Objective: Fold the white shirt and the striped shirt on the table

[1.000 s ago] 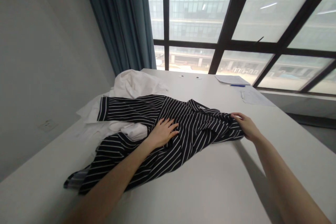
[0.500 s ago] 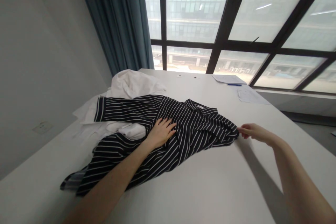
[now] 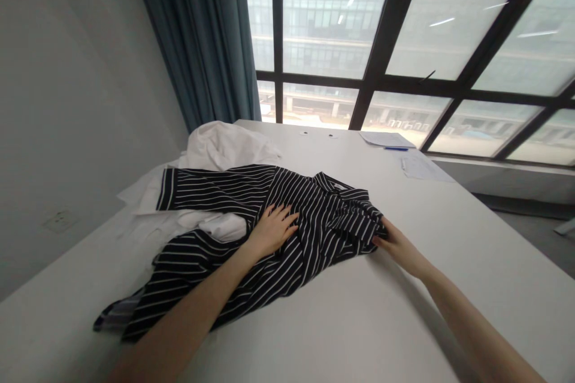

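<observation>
A black shirt with thin white stripes (image 3: 233, 251) lies spread and crumpled across a white table (image 3: 359, 323). My left hand (image 3: 271, 229) rests flat on the middle of the shirt, fingers stretched out. My right hand (image 3: 398, 245) reaches to the shirt's right edge, where its fingertips meet the bunched fabric (image 3: 363, 221). Whether they pinch the cloth or only press against it is hidden by the folds.
White clothes (image 3: 220, 143) are heaped behind the striped shirt at the table's left. Papers (image 3: 420, 166) and a blue pen (image 3: 396, 148) lie at the far right by the window. A teal curtain (image 3: 202, 36) hangs at the back left. A grey wall runs along the left.
My right hand has moved left and nearer, pushing the shirt's right side inward so it bunches toward the middle. My left hand has stayed flat on the shirt.
</observation>
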The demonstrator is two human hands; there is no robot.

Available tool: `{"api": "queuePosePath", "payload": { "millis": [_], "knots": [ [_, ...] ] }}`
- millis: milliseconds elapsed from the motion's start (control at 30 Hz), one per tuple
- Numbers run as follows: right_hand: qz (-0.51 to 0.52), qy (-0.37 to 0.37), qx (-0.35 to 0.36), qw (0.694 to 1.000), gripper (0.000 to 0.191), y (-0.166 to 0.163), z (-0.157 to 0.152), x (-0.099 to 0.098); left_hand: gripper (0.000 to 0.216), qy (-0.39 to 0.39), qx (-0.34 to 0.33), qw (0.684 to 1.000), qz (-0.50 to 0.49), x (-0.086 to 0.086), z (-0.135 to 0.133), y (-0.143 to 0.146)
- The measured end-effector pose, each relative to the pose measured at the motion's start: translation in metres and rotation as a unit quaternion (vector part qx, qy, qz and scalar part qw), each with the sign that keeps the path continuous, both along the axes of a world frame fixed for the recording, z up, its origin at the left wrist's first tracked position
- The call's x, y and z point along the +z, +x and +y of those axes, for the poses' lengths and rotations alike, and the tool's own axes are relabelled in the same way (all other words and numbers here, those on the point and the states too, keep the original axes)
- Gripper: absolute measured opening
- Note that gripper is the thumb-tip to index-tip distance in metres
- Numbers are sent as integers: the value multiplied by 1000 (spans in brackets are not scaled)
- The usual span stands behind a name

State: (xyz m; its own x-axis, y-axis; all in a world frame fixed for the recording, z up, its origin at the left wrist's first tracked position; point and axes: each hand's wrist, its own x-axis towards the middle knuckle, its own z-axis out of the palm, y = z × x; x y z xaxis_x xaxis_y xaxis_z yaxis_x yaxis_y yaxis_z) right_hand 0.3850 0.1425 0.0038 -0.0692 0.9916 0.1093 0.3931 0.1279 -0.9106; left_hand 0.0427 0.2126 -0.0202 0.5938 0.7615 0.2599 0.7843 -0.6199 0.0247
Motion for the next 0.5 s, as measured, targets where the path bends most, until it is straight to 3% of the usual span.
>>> {"api": "queuePosePath", "payload": {
  "millis": [200, 333, 500],
  "knots": [
    [73, -19, -79, 994, 48, 20, 10, -8, 42, -1, 0, 1000, -9, -2, 1, 0],
    [59, -50, -98, 992, 42, 40, 9, 10, 42, -4, 3, 1000, -15, -1, 0, 0],
    [-42, -52, -125, 990, 53, 63, 7, 34, 42, -8, 5, 1000, -6, 2, -1, 1]
  ]
}}
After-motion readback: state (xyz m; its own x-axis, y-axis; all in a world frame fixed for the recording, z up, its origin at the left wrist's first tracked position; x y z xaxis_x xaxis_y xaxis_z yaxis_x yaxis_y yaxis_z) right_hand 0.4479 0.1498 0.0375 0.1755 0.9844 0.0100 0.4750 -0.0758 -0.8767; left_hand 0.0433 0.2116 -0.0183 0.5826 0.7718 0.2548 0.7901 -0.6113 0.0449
